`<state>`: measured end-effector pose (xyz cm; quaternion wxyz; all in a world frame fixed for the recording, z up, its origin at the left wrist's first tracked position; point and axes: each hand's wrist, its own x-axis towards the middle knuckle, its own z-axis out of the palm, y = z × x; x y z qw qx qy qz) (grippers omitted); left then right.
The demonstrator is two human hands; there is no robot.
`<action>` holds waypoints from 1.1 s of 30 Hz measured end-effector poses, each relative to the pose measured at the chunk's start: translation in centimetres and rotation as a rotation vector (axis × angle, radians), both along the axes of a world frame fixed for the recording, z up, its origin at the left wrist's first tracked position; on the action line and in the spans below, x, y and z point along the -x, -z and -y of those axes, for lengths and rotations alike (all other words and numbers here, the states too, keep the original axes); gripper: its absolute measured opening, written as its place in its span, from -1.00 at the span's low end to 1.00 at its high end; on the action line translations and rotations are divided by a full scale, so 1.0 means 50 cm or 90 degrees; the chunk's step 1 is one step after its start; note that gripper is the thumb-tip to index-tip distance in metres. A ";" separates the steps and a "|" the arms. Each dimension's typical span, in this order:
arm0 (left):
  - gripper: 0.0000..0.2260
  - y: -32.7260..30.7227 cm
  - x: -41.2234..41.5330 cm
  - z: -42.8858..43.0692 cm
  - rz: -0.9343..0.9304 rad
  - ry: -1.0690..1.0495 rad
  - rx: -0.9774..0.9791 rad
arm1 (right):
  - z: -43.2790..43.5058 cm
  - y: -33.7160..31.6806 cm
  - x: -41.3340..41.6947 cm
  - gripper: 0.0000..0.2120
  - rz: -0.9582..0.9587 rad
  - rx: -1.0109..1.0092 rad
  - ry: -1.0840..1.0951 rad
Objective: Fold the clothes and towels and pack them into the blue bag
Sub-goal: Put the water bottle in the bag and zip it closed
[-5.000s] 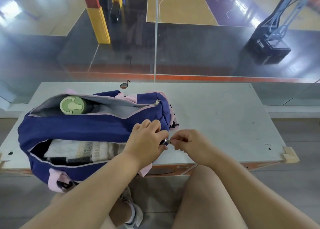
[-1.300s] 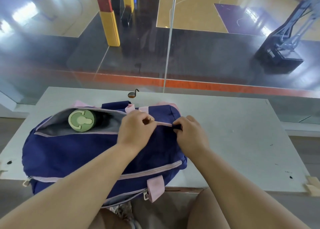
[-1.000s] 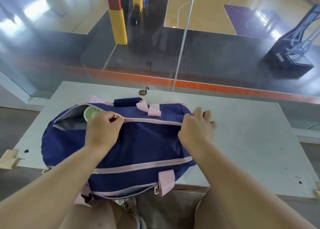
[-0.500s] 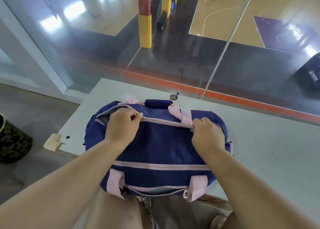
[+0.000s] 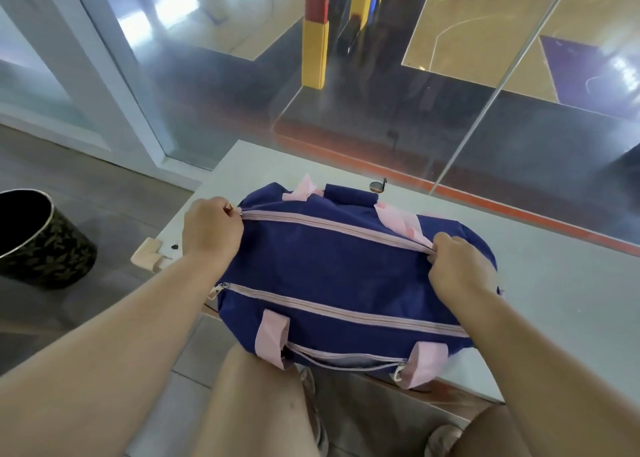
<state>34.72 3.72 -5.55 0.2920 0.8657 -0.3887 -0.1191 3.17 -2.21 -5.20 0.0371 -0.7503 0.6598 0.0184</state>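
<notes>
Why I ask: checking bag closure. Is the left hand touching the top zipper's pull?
Touching: in the head view, the left hand pinches the pull at one end of the top zipper.

The blue bag (image 5: 339,266) is lying on the worktop (image 5: 554,300), stretching from 9 o'clock to 3 o'clock. Its two pink zips (image 5: 329,222) are sitting shut; pink handles (image 5: 272,339) are sticking out at 12 and 6 o'clock.

A white table (image 5: 571,300) is set against a glass wall (image 5: 214,86) held in a white frame (image 5: 114,86). Beyond it, a glossy wooden basketball court (image 5: 485,16) and a red-and-yellow padded post (image 5: 314,51) are seen. A camouflage-patterned bin (image 5: 45,252) is placed on the grey floor (image 5: 104,197) at the left.
</notes>
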 end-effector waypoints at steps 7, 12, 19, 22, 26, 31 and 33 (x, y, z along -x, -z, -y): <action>-0.68 -0.022 0.073 -0.044 -0.023 0.021 0.041 | -0.058 -0.033 0.041 -0.83 0.160 0.063 0.047; -0.74 0.009 0.177 -0.111 -0.020 0.160 0.073 | -0.159 -0.005 0.077 -0.83 0.257 0.045 0.042; -0.80 0.069 0.332 -0.193 0.031 0.406 0.048 | -0.239 0.056 0.070 -0.57 0.087 -0.028 0.056; -0.81 0.083 0.367 -0.204 0.056 0.475 0.045 | -0.237 0.066 0.074 -0.65 0.148 -0.025 0.023; -0.83 0.104 0.400 -0.197 0.140 0.558 -0.051 | -0.229 0.073 0.097 -0.69 0.222 -0.037 -0.025; -0.65 0.106 0.403 -0.138 0.211 0.542 -0.101 | -0.197 0.085 0.098 -0.69 0.295 -0.009 -0.005; -0.58 0.107 0.397 -0.110 0.225 0.528 -0.098 | -0.178 0.087 0.087 -0.70 0.319 -0.004 0.016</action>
